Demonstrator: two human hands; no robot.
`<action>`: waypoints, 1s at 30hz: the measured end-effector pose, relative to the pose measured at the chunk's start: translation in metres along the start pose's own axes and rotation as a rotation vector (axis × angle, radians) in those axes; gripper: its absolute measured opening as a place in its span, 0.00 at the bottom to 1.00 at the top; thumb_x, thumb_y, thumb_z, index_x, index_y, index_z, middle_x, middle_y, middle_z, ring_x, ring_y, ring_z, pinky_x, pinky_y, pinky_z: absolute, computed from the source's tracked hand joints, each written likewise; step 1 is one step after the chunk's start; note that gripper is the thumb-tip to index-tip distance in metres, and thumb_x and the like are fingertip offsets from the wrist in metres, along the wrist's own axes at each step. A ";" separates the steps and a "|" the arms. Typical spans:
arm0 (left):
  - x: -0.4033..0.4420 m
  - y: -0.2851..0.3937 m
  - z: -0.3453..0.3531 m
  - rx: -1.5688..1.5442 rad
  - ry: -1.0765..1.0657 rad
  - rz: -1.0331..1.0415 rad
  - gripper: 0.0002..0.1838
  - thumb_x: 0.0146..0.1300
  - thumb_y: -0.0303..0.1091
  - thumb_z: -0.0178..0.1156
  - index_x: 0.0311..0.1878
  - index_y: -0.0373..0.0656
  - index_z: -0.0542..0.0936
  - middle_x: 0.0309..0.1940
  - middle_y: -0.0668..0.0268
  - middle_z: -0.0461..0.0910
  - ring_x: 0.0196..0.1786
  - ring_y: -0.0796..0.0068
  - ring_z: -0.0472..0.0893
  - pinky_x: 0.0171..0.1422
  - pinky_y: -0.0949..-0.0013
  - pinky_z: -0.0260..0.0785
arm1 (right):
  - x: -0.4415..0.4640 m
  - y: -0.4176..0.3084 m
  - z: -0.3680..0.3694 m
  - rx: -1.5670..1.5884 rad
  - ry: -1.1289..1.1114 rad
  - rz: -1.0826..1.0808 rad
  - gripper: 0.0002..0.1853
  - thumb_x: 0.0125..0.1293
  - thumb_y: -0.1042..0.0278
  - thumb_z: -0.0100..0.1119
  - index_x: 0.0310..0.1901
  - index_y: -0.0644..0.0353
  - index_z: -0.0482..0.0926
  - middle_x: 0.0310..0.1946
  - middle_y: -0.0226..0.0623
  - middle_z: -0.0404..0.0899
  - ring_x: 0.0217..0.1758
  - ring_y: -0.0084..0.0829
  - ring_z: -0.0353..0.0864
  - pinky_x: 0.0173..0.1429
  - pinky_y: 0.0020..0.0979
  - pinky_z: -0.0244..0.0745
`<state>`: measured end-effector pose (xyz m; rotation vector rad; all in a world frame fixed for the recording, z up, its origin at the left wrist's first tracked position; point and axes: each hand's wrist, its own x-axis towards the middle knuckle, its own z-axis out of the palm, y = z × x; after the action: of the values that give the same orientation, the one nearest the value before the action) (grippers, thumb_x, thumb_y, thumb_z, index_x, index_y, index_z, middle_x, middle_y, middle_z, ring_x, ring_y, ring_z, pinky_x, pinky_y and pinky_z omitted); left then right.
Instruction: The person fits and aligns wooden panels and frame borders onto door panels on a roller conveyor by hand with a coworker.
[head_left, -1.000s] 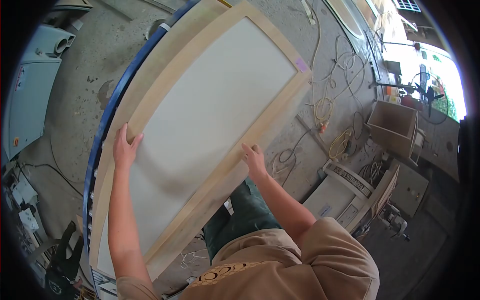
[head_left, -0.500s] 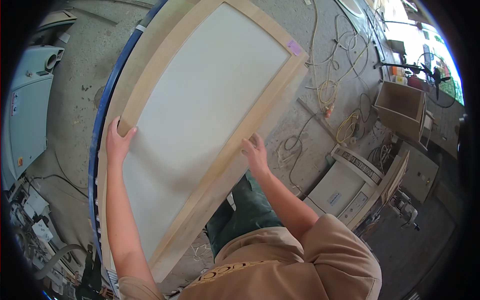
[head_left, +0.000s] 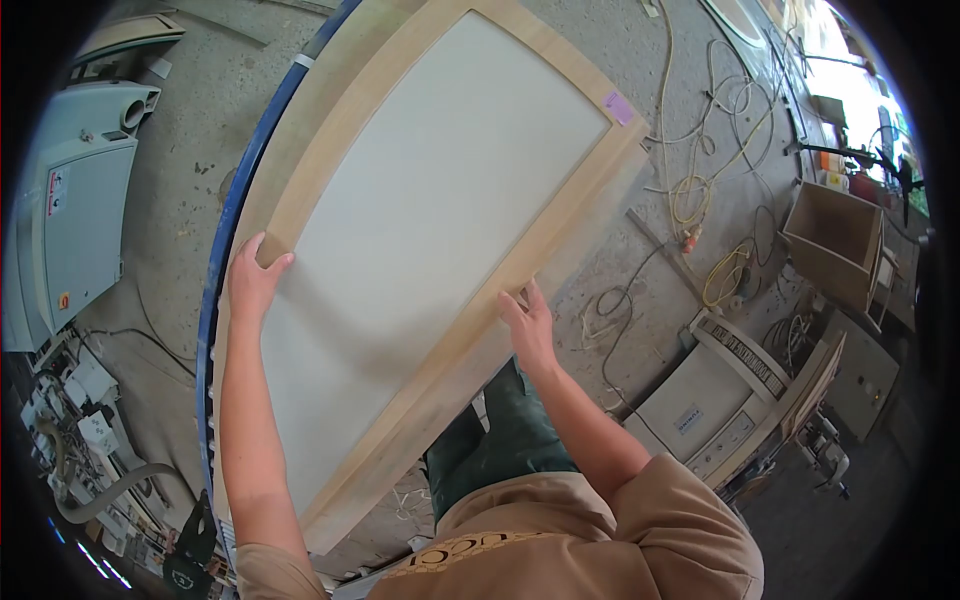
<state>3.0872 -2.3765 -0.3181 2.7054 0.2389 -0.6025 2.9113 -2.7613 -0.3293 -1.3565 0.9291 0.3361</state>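
A large cabinet door [head_left: 440, 190] with a pale wooden frame and a light grey centre panel lies before me, on top of a wider board [head_left: 600, 210] of similar colour. My left hand [head_left: 255, 280] is closed around the frame's left edge, thumb on top and the fingers partly hidden over the side. On the near right edge, my right hand [head_left: 530, 328] pinches the frame between thumb and fingers; some fingertips are out of sight. Stuck to the frame's far right corner is a purple label [head_left: 619, 107].
A blue rail [head_left: 240, 180] runs along the left side of the work. Farther left stands a grey-green machine [head_left: 90, 210]. Coiled cables [head_left: 690, 200] lie on the concrete floor to the right, near an open wooden box [head_left: 835, 235] and a grey machine [head_left: 690, 390].
The whole view has shifted, so the scene sits farther right. Both hands stay at the door's opposite edges, with no clear movement of the door itself.
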 end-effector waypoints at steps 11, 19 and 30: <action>0.000 -0.004 0.011 -0.061 0.069 0.005 0.35 0.52 0.40 0.75 0.62 0.35 0.75 0.60 0.49 0.78 0.64 0.53 0.76 0.68 0.60 0.68 | 0.002 -0.004 -0.017 0.051 -0.014 -0.005 0.33 0.71 0.65 0.56 0.75 0.63 0.59 0.72 0.45 0.65 0.71 0.40 0.69 0.70 0.44 0.66; 0.007 0.001 0.007 -0.002 0.057 0.024 0.34 0.49 0.39 0.77 0.59 0.36 0.78 0.55 0.51 0.80 0.60 0.54 0.78 0.65 0.58 0.69 | 0.002 -0.008 -0.013 0.123 0.054 0.031 0.31 0.70 0.67 0.59 0.72 0.65 0.64 0.61 0.40 0.77 0.59 0.28 0.76 0.64 0.29 0.69; 0.000 -0.023 0.041 -0.075 0.135 -0.102 0.33 0.49 0.39 0.74 0.60 0.46 0.77 0.58 0.54 0.76 0.63 0.52 0.74 0.67 0.51 0.67 | 0.019 0.024 -0.041 0.028 -0.177 -0.010 0.32 0.70 0.57 0.58 0.70 0.63 0.63 0.65 0.44 0.70 0.69 0.41 0.70 0.70 0.46 0.65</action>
<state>3.0664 -2.3709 -0.3594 2.6762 0.4285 -0.4304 2.8909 -2.7997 -0.3571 -1.2835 0.7769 0.4274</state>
